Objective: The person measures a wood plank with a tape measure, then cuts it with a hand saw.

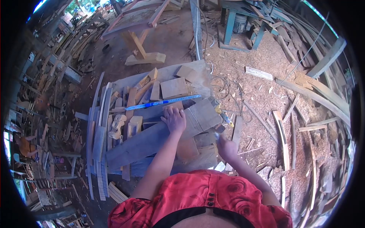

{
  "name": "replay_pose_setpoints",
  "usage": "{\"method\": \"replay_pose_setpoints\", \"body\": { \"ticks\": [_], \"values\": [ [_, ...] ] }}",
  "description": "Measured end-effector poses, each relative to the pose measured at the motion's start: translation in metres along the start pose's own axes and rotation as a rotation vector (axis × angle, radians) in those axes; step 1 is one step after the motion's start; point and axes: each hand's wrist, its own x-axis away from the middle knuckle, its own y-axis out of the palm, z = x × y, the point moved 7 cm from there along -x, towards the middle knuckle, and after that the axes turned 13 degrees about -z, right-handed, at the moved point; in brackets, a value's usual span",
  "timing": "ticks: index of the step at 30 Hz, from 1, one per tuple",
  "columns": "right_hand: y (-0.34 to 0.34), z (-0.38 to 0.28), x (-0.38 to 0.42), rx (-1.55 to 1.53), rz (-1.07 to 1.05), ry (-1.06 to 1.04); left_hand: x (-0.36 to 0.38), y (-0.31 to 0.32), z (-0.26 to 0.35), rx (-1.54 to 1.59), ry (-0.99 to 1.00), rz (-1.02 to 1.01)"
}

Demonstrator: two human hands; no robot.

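Far left, a person in orange (26, 147) sits or crouches among stacked timber; cannot tell which. Moving right, long thin strips (99, 140) lie along the worktable's left side. On the worktable (198, 69): a pale shaped wood piece (117, 126), and just beside it a lighter block (134, 126). A wide grey plank (138, 146) slants from the lower left up toward the right, across the near half of the worktable. Beyond it, a blue-and-white measuring strip (163, 102) lies across wood offcuts, near a flat squarish block (173, 88). Left hand (175, 119) rests palm down by the plank's far edge, over a small brown block (174, 108); fingers parted and slightly bent, laid on the wood, not clenched. Right of it, a broad wood piece (204, 115) shows a straight line across its face. At its right end, a yellow-and-dark object (223, 113), too small to identify. Right hand (227, 149) is just off the worktable's near right side, fingers clenched around a small pale-tipped object (217, 135); type unclear, blurred. Farther right, shavings and loose boards (282, 138) cover the ground; a green stand (229, 28) is well beyond.
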Motion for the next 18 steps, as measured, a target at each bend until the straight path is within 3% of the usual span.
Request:
{"method": "replay_pose_setpoints", "body": {
  "ticks": [5, 8, 9, 12, 18],
  "values": [
    [0.019, -0.035, -0.048, 0.024, 0.031, -0.079, 0.0, 0.0, -0.005, 0.088, 0.016, 0.067],
    [0.017, -0.038, -0.037, -0.022, 0.012, -0.116, 0.0, -0.003, -0.003, 0.102, 0.034, 0.064],
    [0.013, -0.035, -0.026, -0.006, 0.119, -0.189, 0.0, -0.004, -0.001, 0.097, 0.044, 0.065],
    [-0.015, -0.014, 0.011, -0.175, 0.286, -0.26, 0.002, -0.006, 0.004, 0.049, 0.023, 0.047],
    [0.019, 0.099, 0.068, -0.374, 0.281, -0.024, -0.003, 0.003, 0.005, 0.005, 0.011, 0.013]
  ]
}}
